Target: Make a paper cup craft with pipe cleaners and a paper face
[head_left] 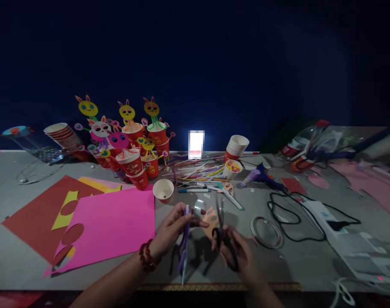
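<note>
My left hand (177, 220), with a red bead bracelet (146, 255) at its wrist, pinches a purple and a pale blue pipe cleaner (184, 252) that hang down toward the table's front. In my right hand (235, 250) is a pair of scissors (221, 222), fingers through the dark handles, blades pointing up and slightly apart. A roll of clear tape (199, 208) is just beyond my left fingertips. Between the hands lies a peach paper cutout (211, 220), partly covered by the scissors. A white-lined paper cup (163, 191) stands left of the tape.
Pink (118, 226) and brown paper sheets (37, 218) cover the left. Behind them stand red cups with paper animal figures (127, 158). Loose pipe cleaners (198, 169) lie at the back. A blue glue gun (268, 175), a wire coil (266, 232) and a power strip (339, 239) are on the right.
</note>
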Tool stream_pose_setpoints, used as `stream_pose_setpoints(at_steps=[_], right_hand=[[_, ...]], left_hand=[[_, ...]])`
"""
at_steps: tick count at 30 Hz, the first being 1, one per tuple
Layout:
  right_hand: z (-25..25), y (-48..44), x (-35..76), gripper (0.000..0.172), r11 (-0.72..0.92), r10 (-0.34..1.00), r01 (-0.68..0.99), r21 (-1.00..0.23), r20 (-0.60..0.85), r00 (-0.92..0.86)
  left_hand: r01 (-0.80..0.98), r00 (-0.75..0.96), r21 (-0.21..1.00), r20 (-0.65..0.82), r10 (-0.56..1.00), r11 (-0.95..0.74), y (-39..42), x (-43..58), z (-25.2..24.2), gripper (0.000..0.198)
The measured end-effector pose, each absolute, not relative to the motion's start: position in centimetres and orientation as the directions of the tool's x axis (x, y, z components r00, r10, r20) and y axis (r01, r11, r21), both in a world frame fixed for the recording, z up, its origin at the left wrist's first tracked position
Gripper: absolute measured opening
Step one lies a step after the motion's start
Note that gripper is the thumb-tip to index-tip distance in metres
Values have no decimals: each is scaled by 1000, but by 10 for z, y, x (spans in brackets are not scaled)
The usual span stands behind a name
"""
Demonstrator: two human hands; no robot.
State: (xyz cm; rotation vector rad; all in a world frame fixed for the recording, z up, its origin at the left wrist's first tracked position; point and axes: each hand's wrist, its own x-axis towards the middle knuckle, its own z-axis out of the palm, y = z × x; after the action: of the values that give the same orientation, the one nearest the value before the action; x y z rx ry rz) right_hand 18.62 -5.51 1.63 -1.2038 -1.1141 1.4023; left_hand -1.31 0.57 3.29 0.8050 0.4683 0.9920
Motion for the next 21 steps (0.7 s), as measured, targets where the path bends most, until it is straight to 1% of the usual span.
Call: stream_pose_setpoints(at_steps=[2,4,6,8,9,11,13,15,17,19,21], right_hand=[[27,-47,186,34,-47,997,-4,-999,-47,64],[36,-39,182,31,8,995,58,-998,13,97],[40,-31,176,30,44,992,63,-997,51,111],[41,-24,172,26,82,982,67,-994,92,164],[41,-20,170,26,108,973,83,-991,123,195],[44,-12,171,30,167,958,134,-977,193,214],[49,-3,175,35,185,973,122,-975,199,115],[56,4,179,32,129,991,27,-991,128,-49],[60,9,181,28,52,984,-64,-997,62,-166],[61,9,181,30,43,983,-108,-993,61,-174],[59,7,179,33,99,987,-127,-987,113,-112]], left_hand=[[-545,506,790,41,862,283,6,-14,32,13],[-531,522,806,68,850,261,5,-15,31,12],[-510,525,828,86,847,232,5,-16,30,12],[-495,519,844,96,849,207,5,-17,30,13],[-493,520,846,102,848,201,4,-17,30,13],[-496,534,844,110,838,205,4,-18,33,15],[-496,558,841,119,821,216,5,-18,36,16],[-495,577,839,124,807,226,5,-18,38,17],[-500,578,837,131,805,223,5,-19,40,18],[-507,549,841,148,823,187,4,-20,42,18],[-498,490,861,185,852,100,3,-20,43,15]])
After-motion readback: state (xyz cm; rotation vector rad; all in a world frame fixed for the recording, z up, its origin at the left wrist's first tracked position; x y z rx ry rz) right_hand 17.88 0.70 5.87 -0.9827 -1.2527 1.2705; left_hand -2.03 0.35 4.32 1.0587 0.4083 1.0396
